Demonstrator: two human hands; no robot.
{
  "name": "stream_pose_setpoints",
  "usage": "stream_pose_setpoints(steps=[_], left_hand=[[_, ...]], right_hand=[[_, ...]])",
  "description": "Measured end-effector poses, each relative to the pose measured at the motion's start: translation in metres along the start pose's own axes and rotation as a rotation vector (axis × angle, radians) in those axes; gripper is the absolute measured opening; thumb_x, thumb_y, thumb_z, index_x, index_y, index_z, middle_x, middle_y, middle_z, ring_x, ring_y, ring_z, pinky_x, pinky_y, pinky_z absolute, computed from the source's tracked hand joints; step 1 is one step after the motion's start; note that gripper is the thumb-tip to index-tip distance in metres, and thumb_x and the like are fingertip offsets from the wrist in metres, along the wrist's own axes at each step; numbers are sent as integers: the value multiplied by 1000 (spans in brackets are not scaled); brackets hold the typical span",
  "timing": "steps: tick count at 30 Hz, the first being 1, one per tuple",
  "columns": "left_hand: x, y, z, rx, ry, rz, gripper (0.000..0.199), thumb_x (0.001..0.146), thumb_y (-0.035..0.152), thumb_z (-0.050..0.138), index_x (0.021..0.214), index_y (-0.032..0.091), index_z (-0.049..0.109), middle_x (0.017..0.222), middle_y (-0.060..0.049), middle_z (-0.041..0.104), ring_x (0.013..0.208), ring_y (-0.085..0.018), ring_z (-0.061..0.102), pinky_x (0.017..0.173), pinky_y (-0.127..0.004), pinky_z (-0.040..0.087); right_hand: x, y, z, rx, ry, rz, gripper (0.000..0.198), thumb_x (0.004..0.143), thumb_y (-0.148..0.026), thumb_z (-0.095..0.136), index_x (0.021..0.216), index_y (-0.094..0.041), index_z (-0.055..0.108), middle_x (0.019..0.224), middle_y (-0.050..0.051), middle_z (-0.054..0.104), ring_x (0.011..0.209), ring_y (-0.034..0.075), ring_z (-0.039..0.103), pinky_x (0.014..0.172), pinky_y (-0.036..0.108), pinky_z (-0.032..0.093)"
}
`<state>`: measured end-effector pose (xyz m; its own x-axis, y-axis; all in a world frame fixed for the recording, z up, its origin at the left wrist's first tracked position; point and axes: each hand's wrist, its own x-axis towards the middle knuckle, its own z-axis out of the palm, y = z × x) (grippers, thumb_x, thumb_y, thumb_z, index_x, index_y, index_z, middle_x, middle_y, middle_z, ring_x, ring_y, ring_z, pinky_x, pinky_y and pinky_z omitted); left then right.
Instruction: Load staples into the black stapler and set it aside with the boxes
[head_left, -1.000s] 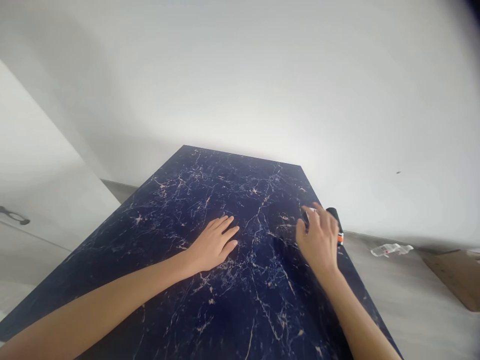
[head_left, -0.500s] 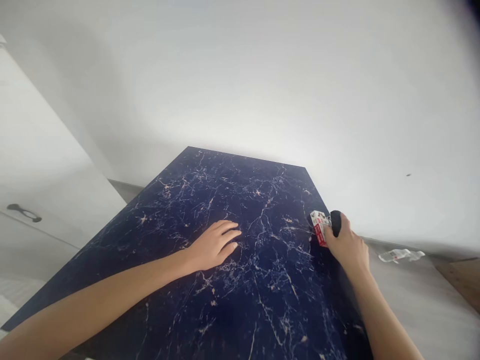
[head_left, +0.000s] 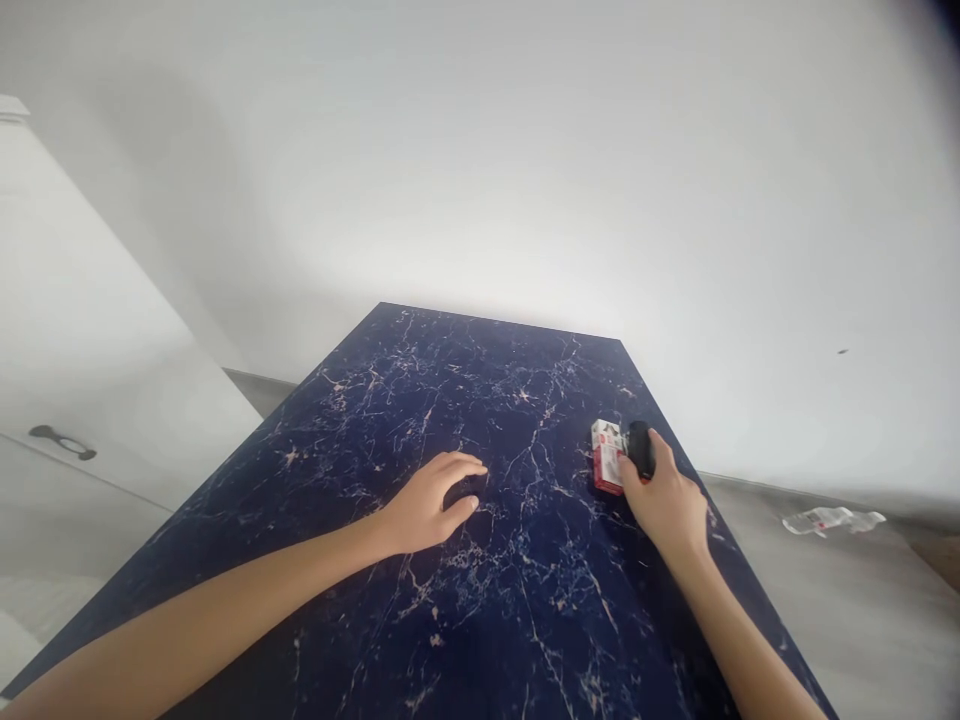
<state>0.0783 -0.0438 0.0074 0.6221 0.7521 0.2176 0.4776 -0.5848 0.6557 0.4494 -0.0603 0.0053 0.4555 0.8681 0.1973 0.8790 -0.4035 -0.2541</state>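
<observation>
My right hand [head_left: 669, 505] is closed at the right side of the dark blue table [head_left: 525, 620] with white veining. Its thumb presses against a small red and white box [head_left: 608, 457], which looks like a cigarette pack. The fingers wrap round a black object [head_left: 641, 450] beside the box; its kind I cannot make out. My left hand [head_left: 431, 505] is low over the middle of the table, thumb and fingers curved apart. Only dark table or shadow shows between them.
A white wall [head_left: 480, 180] rises behind the table. At left stands a white cabinet with a dark handle [head_left: 64, 442]. On the grey floor to the right lies a crumpled clear plastic bottle [head_left: 829, 521].
My right hand has come from the table's right edge inward to the left, carrying the box and black object. My left hand's thumb and fingers have spread wider apart.
</observation>
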Motion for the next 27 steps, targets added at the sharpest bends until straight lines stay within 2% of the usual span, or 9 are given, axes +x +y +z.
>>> stream_pose_setpoints(steps=[4, 9, 11, 13, 17, 20, 22, 25, 27], left_hand=[[-1, -1, 4, 0, 121, 16, 36, 104, 33, 51, 139, 29, 57, 141, -8, 61, 134, -26, 57, 115, -49, 49], [-7, -16, -6, 131, 266, 109, 37, 103, 26, 50, 140, 28, 54, 141, -9, 60, 133, -26, 55, 115, -48, 47], [-12, -32, -21, 254, 314, 160, 39, 103, 25, 48, 141, 26, 53, 140, -11, 59, 133, -27, 54, 115, -49, 47], [-21, -53, -44, 371, 392, 150, 39, 103, 26, 47, 142, 24, 53, 141, -13, 58, 133, -29, 53, 115, -51, 46], [-47, -102, -95, 477, 561, -41, 42, 107, 37, 42, 143, 20, 54, 148, -15, 54, 139, -31, 49, 120, -54, 39], [-63, -130, -122, 422, 472, -208, 49, 108, 46, 35, 141, 21, 59, 150, -12, 56, 142, -30, 48, 123, -53, 36], [-69, -140, -130, 371, 375, -277, 53, 107, 52, 34, 144, 22, 59, 154, -10, 54, 144, -30, 46, 124, -54, 34], [-72, -141, -136, 323, 270, -282, 57, 108, 55, 34, 155, 27, 49, 164, -7, 42, 152, -31, 37, 127, -55, 29], [-72, -138, -141, 270, 186, -255, 57, 108, 56, 35, 158, 30, 44, 169, -5, 34, 155, -31, 32, 127, -54, 29]], right_hand=[[-15, -56, 12, 176, -21, -111, 64, 100, -51, 46, 158, -24, 41, 106, 12, 78, 89, 32, 76, 79, 40, 56], [-36, -172, 35, 343, -143, -400, 66, 101, -38, 46, 162, -18, 34, 106, 14, 78, 86, 30, 75, 80, 40, 56], [-45, -222, 45, 428, -164, -510, 67, 100, -34, 47, 162, -11, 34, 124, 20, 73, 104, 34, 73, 90, 44, 55], [-56, -268, 53, 530, -192, -606, 69, 99, -32, 48, 163, -10, 32, 149, 23, 57, 125, 37, 64, 102, 47, 51], [-81, -336, 65, 663, -298, -649, 71, 104, -45, 44, 162, -8, 31, 163, 27, 36, 144, 41, 47, 117, 53, 39], [-87, -360, 73, 756, -345, -647, 61, 107, -47, 37, 159, -15, 38, 161, 23, 41, 139, 37, 54, 114, 51, 43], [-79, -366, 80, 784, -330, -575, 51, 108, -38, 31, 153, -19, 44, 154, 18, 49, 133, 31, 58, 112, 47, 45], [-55, -363, 93, 772, -318, -506, 52, 103, -18, 28, 153, -14, 44, 148, 17, 55, 134, 28, 56, 116, 46, 41], [-39, -359, 101, 764, -351, -578, 56, 97, -11, 35, 152, -17, 48, 144, 12, 61, 136, 27, 53, 118, 43, 39]])
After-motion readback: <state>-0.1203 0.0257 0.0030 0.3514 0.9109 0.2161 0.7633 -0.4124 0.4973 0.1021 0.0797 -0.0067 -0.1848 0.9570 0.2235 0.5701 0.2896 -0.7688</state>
